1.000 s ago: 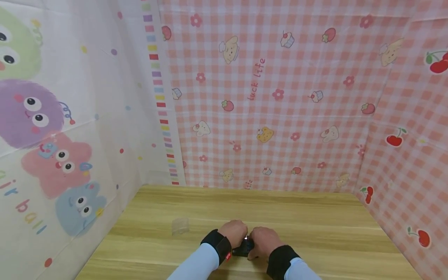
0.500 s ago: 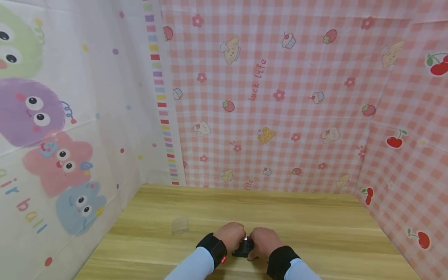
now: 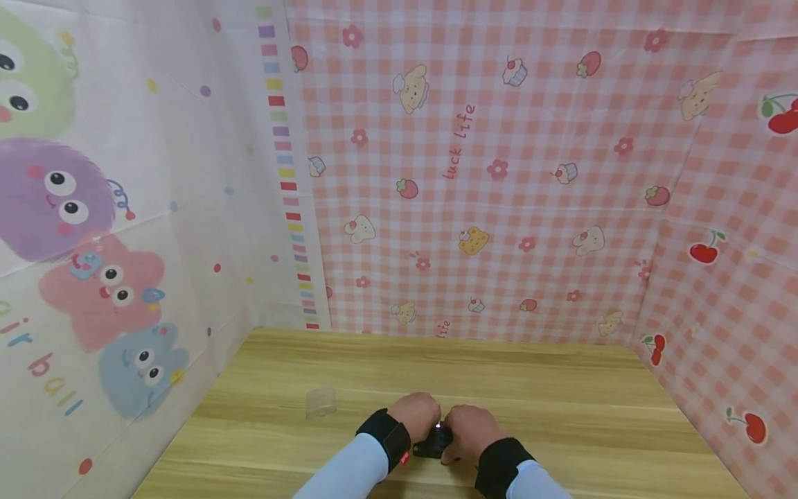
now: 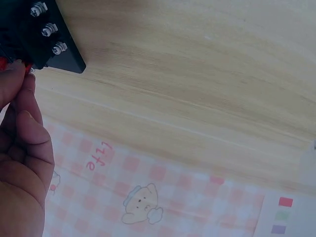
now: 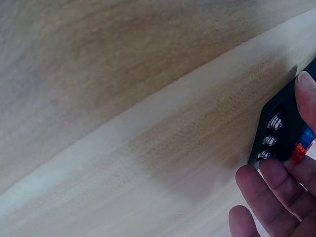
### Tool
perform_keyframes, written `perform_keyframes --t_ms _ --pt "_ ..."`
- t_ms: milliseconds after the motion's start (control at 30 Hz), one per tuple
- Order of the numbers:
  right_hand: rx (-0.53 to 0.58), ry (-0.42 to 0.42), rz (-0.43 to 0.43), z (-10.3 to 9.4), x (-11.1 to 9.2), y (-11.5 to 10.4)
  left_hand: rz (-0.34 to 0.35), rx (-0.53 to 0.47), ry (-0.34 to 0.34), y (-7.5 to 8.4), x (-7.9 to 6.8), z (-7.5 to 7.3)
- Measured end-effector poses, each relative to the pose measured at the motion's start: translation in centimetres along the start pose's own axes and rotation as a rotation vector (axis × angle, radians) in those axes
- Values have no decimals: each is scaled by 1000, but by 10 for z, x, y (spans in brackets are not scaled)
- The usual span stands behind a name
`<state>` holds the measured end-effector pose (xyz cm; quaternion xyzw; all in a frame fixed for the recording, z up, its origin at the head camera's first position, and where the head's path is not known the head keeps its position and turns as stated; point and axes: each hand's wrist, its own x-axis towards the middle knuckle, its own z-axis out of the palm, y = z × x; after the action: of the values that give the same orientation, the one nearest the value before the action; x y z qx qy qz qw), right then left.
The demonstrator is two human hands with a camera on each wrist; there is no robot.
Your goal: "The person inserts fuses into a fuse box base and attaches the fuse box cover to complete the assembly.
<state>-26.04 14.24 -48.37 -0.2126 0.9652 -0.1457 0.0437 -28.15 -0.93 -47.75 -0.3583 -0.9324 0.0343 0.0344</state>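
A small black device (image 3: 430,448) rests on the table between the two hands. In the left wrist view its black base (image 4: 69,60) carries a row of metal screws with nuts. My left hand (image 3: 415,414) pinches a small red part (image 4: 29,67) at the device between thumb and forefinger. From the other side my right hand (image 3: 472,431) grips the device, its thumb on the black body (image 5: 285,112) and fingers near the screws. A blue and red piece (image 5: 302,144) shows between thumb and fingers in the right wrist view. The hands hide much of the device.
A small transparent sheet or bag (image 3: 321,403) lies on the wooden table (image 3: 530,378) to the left of the hands. Pink checked cloth (image 3: 536,208) hangs behind and at the right, and a white printed cloth (image 3: 206,208) hangs at the left.
My left hand and wrist shifted slightly left and turned half a second ago, and are now back close to the device. The right hand, the device and the transparent sheet stay in place.
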Motion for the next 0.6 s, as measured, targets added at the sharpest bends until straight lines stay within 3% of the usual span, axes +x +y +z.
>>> perform_keyframes --t_ms 300,600 --pt "2 -10 7 -1 0 -1 -32 -39 -42 0 0 -3" --pt "-7 1 -13 -2 -2 -1 -35 -132 -32 -4 0 3"
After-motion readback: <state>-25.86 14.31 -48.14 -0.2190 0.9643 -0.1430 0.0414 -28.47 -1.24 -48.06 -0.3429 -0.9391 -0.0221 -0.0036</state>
